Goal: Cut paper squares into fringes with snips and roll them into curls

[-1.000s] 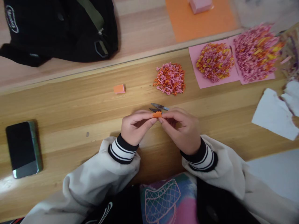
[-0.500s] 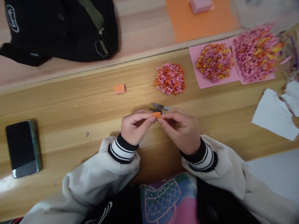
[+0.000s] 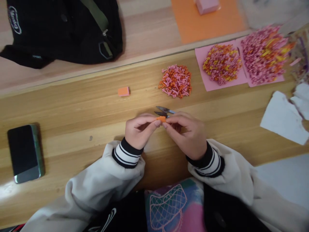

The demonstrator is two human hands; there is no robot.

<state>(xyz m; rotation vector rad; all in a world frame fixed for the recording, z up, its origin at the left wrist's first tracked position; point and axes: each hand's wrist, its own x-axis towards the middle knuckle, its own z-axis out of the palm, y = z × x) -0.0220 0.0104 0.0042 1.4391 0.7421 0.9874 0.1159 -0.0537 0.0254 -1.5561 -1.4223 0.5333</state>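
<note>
My left hand [image 3: 139, 130] and my right hand [image 3: 187, 133] meet at the fingertips above the wooden desk [image 3: 79, 112], both pinching a small orange paper piece [image 3: 161, 119]. Small metal snips [image 3: 164, 111] lie on the desk just beyond the fingertips. A heap of pink and orange rolled paper bits [image 3: 176, 81] sits further back. A small orange block [image 3: 124, 91] lies to the left of that heap.
A dark phone [image 3: 24, 154] lies at the left. A black bag [image 3: 65, 29] rests on the far table. Two pink sheets [image 3: 210, 84] with more paper bits, an orange sheet [image 3: 207, 22] and white paper [image 3: 282, 119] are at the right.
The hands have barely moved; the orange piece has shifted slightly left between the fingertips.
</note>
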